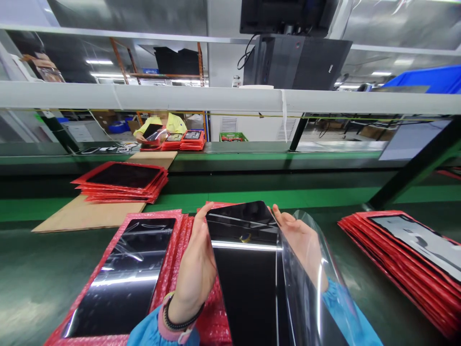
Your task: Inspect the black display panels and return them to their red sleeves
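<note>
Tilted up in front of me is a glossy black screen panel (248,283), gripped by its two long edges. My left hand (196,266) is closed along the left edge, thumb near the top corner. My right hand (302,240) grips the upper right edge, seen through a clear film (308,298) that curls away from the panel's right side and drapes over that hand and sleeve. Beneath the panel lie red bubble-wrap pouches (216,317). Left of my left hand, another black panel (122,274) with a wrinkled film surface rests on red bubble wrap.
Stacked red pouches with a grey-backed panel on top (403,259) stand at the right. Further back on the left, another red stack (122,180) sits on a brown board (90,214). A person in yellow (175,123) works beyond the green bench. A slanted dark post (414,163) rises at the right.
</note>
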Demonstrator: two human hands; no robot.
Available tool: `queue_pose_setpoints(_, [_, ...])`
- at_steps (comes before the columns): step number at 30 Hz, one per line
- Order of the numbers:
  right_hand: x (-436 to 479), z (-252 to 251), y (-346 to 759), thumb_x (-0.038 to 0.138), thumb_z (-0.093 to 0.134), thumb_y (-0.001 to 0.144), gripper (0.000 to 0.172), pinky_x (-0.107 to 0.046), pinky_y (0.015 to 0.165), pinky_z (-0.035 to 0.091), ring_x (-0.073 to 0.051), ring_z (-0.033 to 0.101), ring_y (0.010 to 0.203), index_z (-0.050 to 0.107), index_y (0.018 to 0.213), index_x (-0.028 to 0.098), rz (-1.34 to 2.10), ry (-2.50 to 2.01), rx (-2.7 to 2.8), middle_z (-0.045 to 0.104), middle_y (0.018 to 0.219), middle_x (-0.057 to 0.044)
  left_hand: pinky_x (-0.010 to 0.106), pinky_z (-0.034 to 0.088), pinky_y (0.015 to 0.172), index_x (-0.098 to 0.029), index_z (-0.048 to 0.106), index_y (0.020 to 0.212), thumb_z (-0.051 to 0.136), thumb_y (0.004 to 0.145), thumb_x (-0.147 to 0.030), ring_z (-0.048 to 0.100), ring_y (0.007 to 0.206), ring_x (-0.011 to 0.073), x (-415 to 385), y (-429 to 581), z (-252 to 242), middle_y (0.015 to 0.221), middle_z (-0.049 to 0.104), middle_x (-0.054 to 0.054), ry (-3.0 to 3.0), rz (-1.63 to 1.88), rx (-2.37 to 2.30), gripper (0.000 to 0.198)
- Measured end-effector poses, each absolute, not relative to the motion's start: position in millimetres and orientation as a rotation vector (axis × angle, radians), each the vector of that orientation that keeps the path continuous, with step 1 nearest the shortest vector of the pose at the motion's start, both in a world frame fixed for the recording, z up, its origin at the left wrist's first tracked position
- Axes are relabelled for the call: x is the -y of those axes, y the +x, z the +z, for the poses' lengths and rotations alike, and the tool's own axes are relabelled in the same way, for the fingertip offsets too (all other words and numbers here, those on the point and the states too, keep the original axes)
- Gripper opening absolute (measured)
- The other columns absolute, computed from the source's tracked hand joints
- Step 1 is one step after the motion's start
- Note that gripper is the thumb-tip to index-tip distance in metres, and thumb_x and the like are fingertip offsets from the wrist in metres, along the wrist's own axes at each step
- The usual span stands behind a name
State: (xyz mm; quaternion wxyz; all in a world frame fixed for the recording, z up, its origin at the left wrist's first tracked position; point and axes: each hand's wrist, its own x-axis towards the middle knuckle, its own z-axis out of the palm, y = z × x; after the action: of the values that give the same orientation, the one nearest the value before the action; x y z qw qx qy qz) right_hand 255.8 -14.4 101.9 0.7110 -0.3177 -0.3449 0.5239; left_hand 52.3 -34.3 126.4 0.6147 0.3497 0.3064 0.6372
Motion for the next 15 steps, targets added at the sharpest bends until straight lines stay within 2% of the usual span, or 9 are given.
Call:
queue_pose_setpoints(3, [15.5, 105.9, 254.2, 0.023, 0.064, 0.064, 0.01, -0.045, 0.113, 0.029, -0.028, 0.053, 0.121, 0.06, 0.056, 0.025, 1.218, -0.769, 0.79, 0.074, 0.095, -0.002, 0.014, 0.019, 0.11, -0.033, 0.061, 0.117, 0.044, 0.094, -0.03, 0.027, 0.136, 0.0042, 33.9, 53.0, 126.8, 0.143, 0.045, -0.013, 0.802, 1.485, -0.703, 0.029])
queue_pose_setpoints(6, [18.8, 107.9, 250.7, 0.019, 0.07, 0.065, 0.013, -0.038, 0.104, 0.04, -0.025, 0.06, 0.11, 0.059, 0.058, 0.022, 1.242, -0.829, 0.836, 0.07, 0.112, 0.0, 0.014, 0.019, 0.11, -0.031, 0.06, 0.118, 0.044, 0.093, -0.034, 0.027, 0.136, 0.0036, 33.4, 54.0, 127.4, 0.144, 0.044, -0.012, 0.792, 1.502, -0.714, 0.029])
queue_pose_setpoints(8, [21.1, 107.4, 247.9, 0.016, 0.072, 0.065, 0.016, -0.032, 0.092, 0.049, -0.022, 0.065, 0.101, 0.059, 0.06, 0.021, 1.248, -0.85, 0.865, 0.064, 0.124, 0.0, 0.019, 0.018, 0.112, -0.03, 0.057, 0.121, 0.045, 0.092, -0.038, 0.028, 0.137, 0.0075, 34.6, 53.5, 128.9, 0.142, 0.046, -0.009, 0.78, 1.472, -0.707, 0.032])
queue_pose_setpoints(10, [22.7, 106.4, 245.9, 0.017, 0.075, 0.066, 0.014, -0.029, 0.084, 0.052, -0.021, 0.066, 0.099, 0.064, 0.072, 0.022, 1.236, -0.849, 0.881, 0.061, 0.128, 0.0, 0.029, 0.017, 0.115, -0.034, 0.051, 0.128, 0.054, 0.087, -0.039, 0.026, 0.138, 0.0147, 37.3, 51.8, 131.1, 0.143, 0.046, -0.008, 0.799, 1.395, -0.69, 0.041])
queue_pose_setpoints(12, [24.4, 106.4, 245.7, 0.019, 0.076, 0.067, 0.036, -0.03, 0.088, 0.051, -0.022, 0.063, 0.106, 0.064, 0.1, 0.028, 1.231, -0.829, 0.884, 0.059, 0.13, -0.001, 0.034, 0.015, 0.115, -0.039, 0.042, 0.134, 0.067, 0.078, -0.032, 0.018, 0.141, 0.0199, 39.9, 49.9, 133.0, 0.149, 0.036, -0.009, 0.845, 1.362, -0.753, 0.062])
queue_pose_setpoints(13, [25.8, 107.0, 246.1, 0.021, 0.076, 0.069, 0.049, -0.034, 0.092, 0.049, -0.022, 0.061, 0.111, 0.058, 0.113, 0.031, 1.233, -0.821, 0.878, 0.057, 0.133, -0.001, 0.035, 0.017, 0.115, -0.041, 0.039, 0.136, 0.071, 0.074, -0.029, 0.016, 0.142, 0.021, 40.4, 49.2, 133.1, 0.151, 0.031, -0.01, 0.858, 1.358, -0.798, 0.071])
queue_pose_setpoints(14, [28.0, 108.2, 246.5, 0.024, 0.075, 0.07, 0.058, -0.038, 0.096, 0.047, -0.024, 0.058, 0.116, 0.052, 0.123, 0.035, 1.234, -0.817, 0.869, 0.055, 0.136, -0.002, 0.035, 0.021, 0.114, -0.041, 0.038, 0.136, 0.073, 0.072, -0.027, 0.018, 0.141, 0.0219, 40.1, 49.0, 132.3, 0.151, 0.031, -0.008, 0.86, 1.345, -0.827, 0.074])
queue_pose_setpoints(15, [31.1, 109.9, 246.6, 0.026, 0.074, 0.072, 0.063, -0.042, 0.101, 0.043, -0.025, 0.053, 0.121, 0.047, 0.128, 0.037, 1.224, -0.821, 0.858, 0.052, 0.138, -0.002, 0.034, 0.027, 0.111, -0.039, 0.042, 0.135, 0.074, 0.073, -0.027, 0.026, 0.139, 0.0226, 38.6, 49.3, 130.4, 0.149, 0.037, -0.005, 0.842, 1.321, -0.836, 0.071])
